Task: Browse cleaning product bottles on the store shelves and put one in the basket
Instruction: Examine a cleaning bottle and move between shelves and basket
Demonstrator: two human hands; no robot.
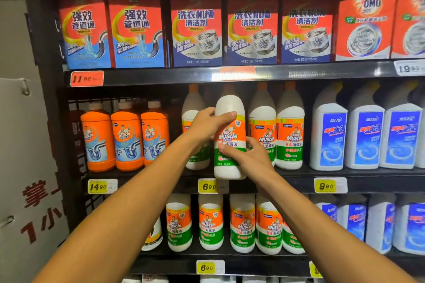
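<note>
You are holding the Mr Muscle disinfectant bottle (230, 138) in both hands.
Your left hand (208, 123) is gripping its shoulder, your right hand (249, 156) its lower label; its base seems to be hanging just past the shelf edge (287, 185), beside matching bottles (289, 135).

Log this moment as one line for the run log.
phase: browsing | held: white Mr Muscle bottle | left hand: grips upper body | right hand: grips lower body | basket: not in view

Held bottle (230, 138) before shelf row, boxes (195, 27) on shelf above.
</note>
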